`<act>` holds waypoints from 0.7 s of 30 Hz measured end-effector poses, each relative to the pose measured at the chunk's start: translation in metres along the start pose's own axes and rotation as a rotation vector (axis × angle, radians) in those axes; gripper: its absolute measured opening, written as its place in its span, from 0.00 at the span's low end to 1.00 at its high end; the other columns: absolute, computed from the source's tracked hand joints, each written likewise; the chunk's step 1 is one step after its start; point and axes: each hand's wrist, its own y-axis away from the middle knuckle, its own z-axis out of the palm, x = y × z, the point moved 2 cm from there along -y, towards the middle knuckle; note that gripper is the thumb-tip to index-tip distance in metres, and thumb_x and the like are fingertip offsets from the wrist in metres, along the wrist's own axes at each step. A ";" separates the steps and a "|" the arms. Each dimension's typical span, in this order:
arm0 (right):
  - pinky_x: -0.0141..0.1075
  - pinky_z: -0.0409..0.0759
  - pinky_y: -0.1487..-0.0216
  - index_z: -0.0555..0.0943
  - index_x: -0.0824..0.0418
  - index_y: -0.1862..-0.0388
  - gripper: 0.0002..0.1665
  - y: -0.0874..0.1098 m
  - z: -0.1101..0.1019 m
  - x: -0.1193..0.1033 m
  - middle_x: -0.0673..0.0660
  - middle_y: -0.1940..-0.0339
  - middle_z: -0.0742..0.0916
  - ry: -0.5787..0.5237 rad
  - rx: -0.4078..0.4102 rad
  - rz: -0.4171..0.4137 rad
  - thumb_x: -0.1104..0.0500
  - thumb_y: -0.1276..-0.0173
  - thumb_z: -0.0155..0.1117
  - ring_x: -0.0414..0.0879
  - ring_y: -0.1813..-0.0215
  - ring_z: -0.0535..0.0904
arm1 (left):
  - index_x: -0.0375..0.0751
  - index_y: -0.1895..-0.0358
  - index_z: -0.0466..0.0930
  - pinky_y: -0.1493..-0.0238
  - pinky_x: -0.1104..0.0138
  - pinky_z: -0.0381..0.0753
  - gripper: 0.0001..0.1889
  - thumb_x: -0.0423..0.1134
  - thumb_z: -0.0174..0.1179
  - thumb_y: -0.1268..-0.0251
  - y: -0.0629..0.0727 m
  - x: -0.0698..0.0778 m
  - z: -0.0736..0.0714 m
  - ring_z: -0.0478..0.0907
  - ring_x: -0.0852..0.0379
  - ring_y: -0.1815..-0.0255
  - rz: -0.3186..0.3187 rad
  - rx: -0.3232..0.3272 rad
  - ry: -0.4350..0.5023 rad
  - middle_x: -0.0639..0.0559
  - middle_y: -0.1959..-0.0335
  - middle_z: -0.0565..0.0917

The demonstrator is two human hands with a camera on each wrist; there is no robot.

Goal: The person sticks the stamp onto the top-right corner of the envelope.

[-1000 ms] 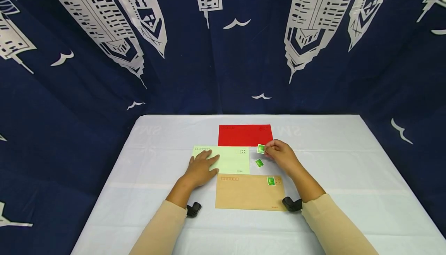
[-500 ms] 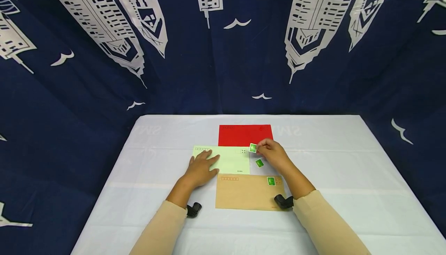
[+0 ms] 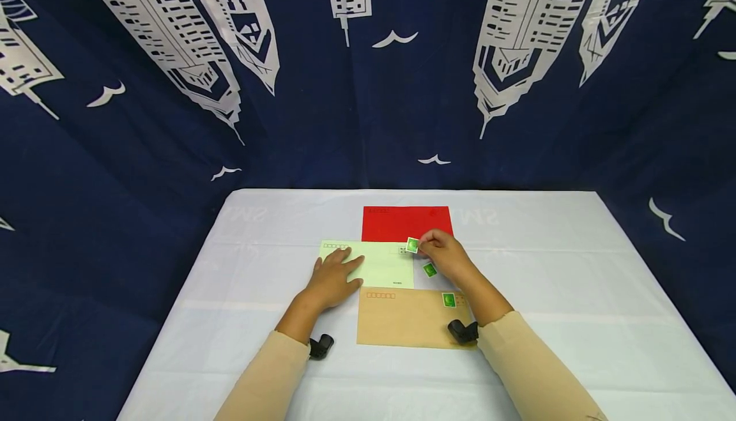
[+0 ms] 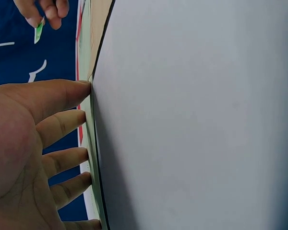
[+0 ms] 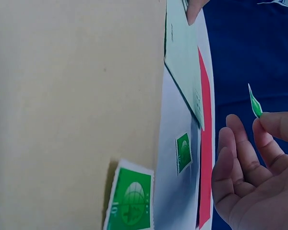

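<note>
Between thumb and index finger my right hand (image 3: 445, 256) pinches a green postage stamp (image 3: 412, 245) with a white border. In the head view it appears over the upper right corner of the pale green envelope (image 3: 382, 267); the right wrist view shows the stamp (image 5: 255, 103) raised above the surface. Fingers spread, my left hand (image 3: 332, 278) rests on the left part of that envelope, its fingertips (image 4: 69, 154) touching the paper. A second stamp (image 3: 430, 270) lies on the table right of the envelope. Another stamp (image 3: 449, 300) sits on the brown envelope (image 3: 402, 325), left of its printed box.
A red envelope (image 3: 402, 223) lies behind the green one, partly covered by my right hand. All lie on a table with a white cloth (image 3: 259, 319). A dark blue patterned curtain (image 3: 322, 114) hangs behind. Black wrist cameras are at both cuffs.
My right hand has moved left with the pinched stamp, from beside the pale green envelope to over its upper right corner. The left hand stays in place on the envelope.
</note>
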 end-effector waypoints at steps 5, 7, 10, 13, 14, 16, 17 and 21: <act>0.34 0.76 0.55 0.79 0.60 0.54 0.09 -0.002 0.004 0.001 0.62 0.57 0.86 0.028 -0.003 0.006 0.56 0.23 0.55 0.52 0.55 0.79 | 0.54 0.25 0.69 0.20 0.36 0.48 0.29 0.51 0.59 0.27 -0.001 -0.001 0.001 0.51 0.43 0.16 -0.003 0.000 -0.005 0.45 0.19 0.60; 0.35 0.75 0.56 0.79 0.60 0.54 0.09 -0.003 0.005 0.001 0.61 0.58 0.86 0.039 -0.007 0.002 0.56 0.23 0.55 0.51 0.56 0.79 | 0.55 0.25 0.69 0.20 0.36 0.48 0.29 0.51 0.59 0.27 -0.001 -0.001 0.002 0.51 0.43 0.16 -0.005 -0.002 -0.010 0.45 0.19 0.60; 0.35 0.75 0.56 0.79 0.59 0.55 0.08 -0.005 0.007 0.001 0.60 0.59 0.86 0.047 -0.013 -0.004 0.56 0.23 0.55 0.51 0.56 0.79 | 0.55 0.25 0.69 0.21 0.36 0.48 0.29 0.52 0.59 0.27 -0.001 -0.001 0.002 0.51 0.43 0.16 -0.006 -0.005 -0.018 0.45 0.19 0.60; 0.34 0.75 0.56 0.79 0.59 0.55 0.09 -0.006 0.008 0.001 0.59 0.60 0.86 0.060 -0.018 -0.008 0.56 0.22 0.55 0.50 0.56 0.79 | 0.55 0.25 0.69 0.21 0.36 0.48 0.29 0.51 0.59 0.27 -0.001 -0.001 0.002 0.51 0.43 0.16 -0.006 -0.003 -0.015 0.45 0.19 0.60; 0.34 0.75 0.55 0.79 0.59 0.55 0.09 -0.007 0.008 0.001 0.59 0.60 0.86 0.062 -0.018 -0.004 0.56 0.22 0.55 0.50 0.56 0.79 | 0.55 0.25 0.69 0.21 0.35 0.48 0.29 0.51 0.59 0.27 -0.001 -0.001 0.002 0.51 0.43 0.16 -0.005 -0.003 -0.014 0.45 0.19 0.60; 0.34 0.75 0.56 0.79 0.59 0.54 0.09 -0.008 0.009 0.001 0.59 0.60 0.86 0.069 -0.016 0.001 0.56 0.22 0.55 0.50 0.55 0.79 | 0.54 0.25 0.69 0.21 0.35 0.48 0.29 0.51 0.59 0.27 -0.001 -0.001 0.001 0.51 0.42 0.16 -0.002 -0.001 -0.011 0.45 0.19 0.61; 0.34 0.74 0.56 0.79 0.59 0.54 0.09 -0.008 0.010 0.000 0.58 0.59 0.86 0.076 -0.018 0.003 0.56 0.22 0.55 0.50 0.55 0.79 | 0.54 0.25 0.69 0.21 0.35 0.48 0.29 0.51 0.59 0.27 -0.001 -0.001 0.001 0.51 0.42 0.16 0.000 -0.001 -0.012 0.45 0.19 0.61; 0.34 0.73 0.58 0.79 0.58 0.54 0.09 -0.009 0.012 -0.001 0.58 0.59 0.86 0.096 -0.019 0.012 0.55 0.22 0.55 0.50 0.55 0.79 | 0.54 0.25 0.69 0.21 0.35 0.49 0.29 0.51 0.59 0.27 -0.001 -0.001 0.001 0.51 0.42 0.16 0.002 -0.001 -0.013 0.45 0.19 0.61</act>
